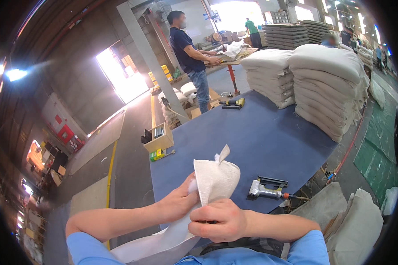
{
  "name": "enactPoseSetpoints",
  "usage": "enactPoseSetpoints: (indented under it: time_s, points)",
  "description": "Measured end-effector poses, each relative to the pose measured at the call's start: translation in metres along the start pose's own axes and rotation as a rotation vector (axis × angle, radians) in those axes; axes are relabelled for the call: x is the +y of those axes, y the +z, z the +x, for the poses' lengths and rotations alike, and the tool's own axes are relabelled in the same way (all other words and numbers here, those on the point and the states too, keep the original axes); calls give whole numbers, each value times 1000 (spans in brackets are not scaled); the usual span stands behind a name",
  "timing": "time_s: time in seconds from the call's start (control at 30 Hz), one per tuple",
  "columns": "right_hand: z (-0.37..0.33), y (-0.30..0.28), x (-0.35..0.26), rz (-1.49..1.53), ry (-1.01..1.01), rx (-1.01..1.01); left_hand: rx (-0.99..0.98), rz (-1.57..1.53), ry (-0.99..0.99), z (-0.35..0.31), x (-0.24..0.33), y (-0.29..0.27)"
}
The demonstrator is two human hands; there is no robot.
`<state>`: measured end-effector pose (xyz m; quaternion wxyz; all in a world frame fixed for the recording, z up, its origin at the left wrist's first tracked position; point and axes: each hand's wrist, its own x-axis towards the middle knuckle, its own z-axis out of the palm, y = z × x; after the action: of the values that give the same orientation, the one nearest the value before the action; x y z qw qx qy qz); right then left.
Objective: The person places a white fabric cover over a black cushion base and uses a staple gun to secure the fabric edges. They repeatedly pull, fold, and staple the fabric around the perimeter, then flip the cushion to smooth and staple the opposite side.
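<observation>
In front of my body I hold a cream fabric-covered cushion (219,179), with one corner pointing up and away from me. White padding shows at its left edge, and a small loose flap of cloth sticks up at the far end. My left hand (181,199) grips its left side, with the fingers partly hidden behind the cloth. Closer to me, my right hand (221,221) is closed, pinching the fabric edge. The cushion's lower part runs down toward my lap. To the right, a silver staple gun (266,189) with a hose lies on the blue-grey table (239,137).
Two stacks of cream cushions (327,84) stand at the table's far right. A second staple gun (232,104) lies at the far edge. At the left edge are a wooden box (160,139) and a small green-yellow carton (157,154). A co-worker (190,57) stands beyond at another table.
</observation>
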<state>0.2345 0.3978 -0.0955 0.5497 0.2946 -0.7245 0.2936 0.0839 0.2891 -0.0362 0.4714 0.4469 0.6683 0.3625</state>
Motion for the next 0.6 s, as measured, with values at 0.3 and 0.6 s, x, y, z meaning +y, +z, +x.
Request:
enactPoseSetpoints:
  time_s: [0.3, 0.6]
  points:
    - [12, -69, -17, -202, 274, -551, 87, 194, -16, 15, -7, 16]
    - [24, -75, -33, -248, 389, -671, -40, 712, 432, 17, 32, 3]
